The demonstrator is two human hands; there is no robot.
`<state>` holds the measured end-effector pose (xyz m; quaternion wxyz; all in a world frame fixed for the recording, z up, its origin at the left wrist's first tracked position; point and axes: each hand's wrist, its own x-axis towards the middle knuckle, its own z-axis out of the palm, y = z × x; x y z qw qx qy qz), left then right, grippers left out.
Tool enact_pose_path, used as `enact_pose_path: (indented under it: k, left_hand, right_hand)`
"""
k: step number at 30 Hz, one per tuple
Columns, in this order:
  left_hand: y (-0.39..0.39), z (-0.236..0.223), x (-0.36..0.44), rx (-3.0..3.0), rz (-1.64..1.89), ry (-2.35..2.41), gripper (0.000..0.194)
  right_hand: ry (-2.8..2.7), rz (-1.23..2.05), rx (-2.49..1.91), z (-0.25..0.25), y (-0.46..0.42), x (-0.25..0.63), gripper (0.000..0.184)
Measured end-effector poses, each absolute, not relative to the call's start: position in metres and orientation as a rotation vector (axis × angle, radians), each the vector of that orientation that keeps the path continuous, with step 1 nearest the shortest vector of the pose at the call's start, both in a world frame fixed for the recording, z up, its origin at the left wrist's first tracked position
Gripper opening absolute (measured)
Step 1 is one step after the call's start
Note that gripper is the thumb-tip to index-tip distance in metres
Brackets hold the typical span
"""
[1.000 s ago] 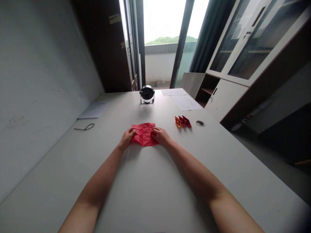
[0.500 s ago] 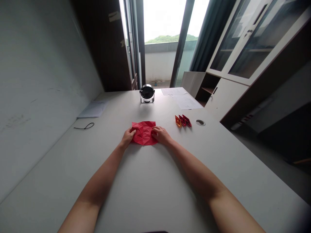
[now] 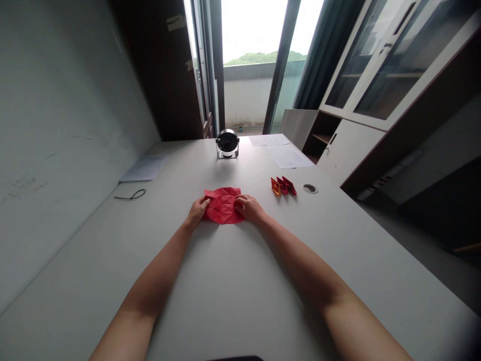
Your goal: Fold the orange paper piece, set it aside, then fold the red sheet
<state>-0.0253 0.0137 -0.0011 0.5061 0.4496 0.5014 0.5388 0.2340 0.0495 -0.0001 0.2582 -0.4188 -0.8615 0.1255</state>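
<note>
Head view: your left hand (image 3: 198, 209) holds the left edge of a red creased sheet (image 3: 223, 206), thumb on top, the fingers behind it largely hidden. Your right hand (image 3: 250, 208) lies at the sheet's right side, fingers bent and close together, fingertips on the paper; you cannot tell from this angle whether they pinch it or only press. Sheet sits between your two hands, over the middle of the white counter (image 3: 225, 281); its surface shows a network of triangular folds, and its near edge bows towards you. Both your forearms reach in from the near side, bare.

To the right of your right hand, well apart from it: one orange folded piece (image 3: 275, 187) and two red folded pieces (image 3: 287, 185), set close in a row. Just right of these, a round opening (image 3: 310, 189) in the counter. Far middle: a round black device (image 3: 227, 143) on a silver stand. Far right: white papers (image 3: 291, 157). Left: a black looped tie (image 3: 131, 195), nearer you than a pale sheet (image 3: 145, 168) beside the wall.
</note>
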Motion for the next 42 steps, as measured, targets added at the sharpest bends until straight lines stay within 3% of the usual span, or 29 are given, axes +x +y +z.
enact_pose_path:
  k: [42]
  left_hand:
    - [0.011,-0.008,-0.019,1.389,1.205,1.416,0.037]
  right_hand:
    - [-2.322,0.311,-1.106,-0.006,0.053,0.236,0.017]
